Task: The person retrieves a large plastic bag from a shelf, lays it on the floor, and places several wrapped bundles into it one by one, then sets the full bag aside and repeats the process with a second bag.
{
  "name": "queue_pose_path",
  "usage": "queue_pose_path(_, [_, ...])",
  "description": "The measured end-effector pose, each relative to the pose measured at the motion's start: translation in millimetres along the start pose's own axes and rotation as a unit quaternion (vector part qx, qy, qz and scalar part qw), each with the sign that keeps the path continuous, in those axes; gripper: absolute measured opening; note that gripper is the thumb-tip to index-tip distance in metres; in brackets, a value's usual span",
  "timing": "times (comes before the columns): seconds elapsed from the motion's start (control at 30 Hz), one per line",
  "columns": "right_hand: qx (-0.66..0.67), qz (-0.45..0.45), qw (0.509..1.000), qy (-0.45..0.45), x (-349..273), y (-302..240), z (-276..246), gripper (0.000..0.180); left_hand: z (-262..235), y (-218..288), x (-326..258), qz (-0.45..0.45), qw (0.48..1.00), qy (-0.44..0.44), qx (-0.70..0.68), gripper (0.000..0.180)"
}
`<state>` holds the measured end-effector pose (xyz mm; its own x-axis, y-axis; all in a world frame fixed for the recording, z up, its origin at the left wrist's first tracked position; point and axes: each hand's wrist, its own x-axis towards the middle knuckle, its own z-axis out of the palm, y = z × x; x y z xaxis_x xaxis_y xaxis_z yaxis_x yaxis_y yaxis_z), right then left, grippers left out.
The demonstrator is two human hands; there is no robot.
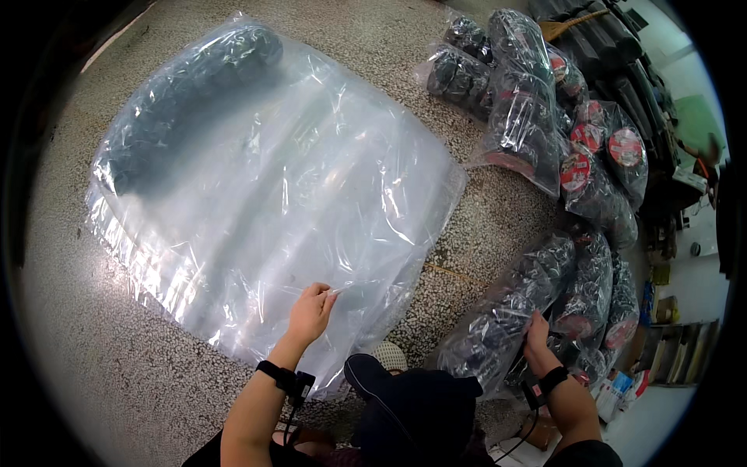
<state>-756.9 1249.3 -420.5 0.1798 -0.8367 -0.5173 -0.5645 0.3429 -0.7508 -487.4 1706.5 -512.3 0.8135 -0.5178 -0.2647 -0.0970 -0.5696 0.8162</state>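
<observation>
Your left hand [310, 313] pinching the edge of a large clear plastic bag [272, 187] spread on the speckled floor [85, 373], your right hand [537, 331] gripping a bagged bundle of black rolls [506, 311], more bagged rolls [568, 140] heaped just beside it

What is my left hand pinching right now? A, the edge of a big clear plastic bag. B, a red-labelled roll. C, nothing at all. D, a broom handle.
A: the left hand pinches the edge of the big clear plastic bag spread on the floor.
</observation>
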Motion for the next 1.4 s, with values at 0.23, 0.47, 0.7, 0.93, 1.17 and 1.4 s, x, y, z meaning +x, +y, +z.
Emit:
queue_pose_path(0.23, [0.077, 0.081, 0.937, -0.330, -101.3, -98.7, 115.3, 0.022, -82.9, 96.5, 28.1, 0.003, 0.934, -0.007, -0.357, 0.045])
queue_pose_path(0.47, [-0.399, -0.751, 0.517, -0.099, -80.9, -135.4, 229.3, 0.030, -136.6, 123.9, 1.8, 0.098, 0.959, 0.059, -0.259, 0.042])
queue_pose_path(0.7, [-0.124, -0.499, 0.778, -0.360, -94.5, -141.9, 300.8, 0.025, -131.9, 145.5, -37.7, 0.203, 0.973, 0.112, -0.013, 0.038])
queue_pose_path(0.93, [0.134, 0.047, 0.871, -0.470, -61.6, -118.6, 472.5, 0.046, -100.2, 169.3, -58.8, 0.300, 0.953, -0.035, 0.023, 0.042])
queue_pose_path(1.17, [-0.186, -0.364, 0.686, -0.601, -168.3, -2.2, 396.8, 0.103, -96.0, 0.0, -126.2, -0.203, 0.922, 0.324, -0.056, 0.077])
queue_pose_path(1.4, [-0.036, -0.402, 0.698, -0.592, -244.6, -5.8, 549.1, 0.134, -120.8, -9.9, -114.6, -0.268, 0.952, 0.123, -0.088, 0.013])
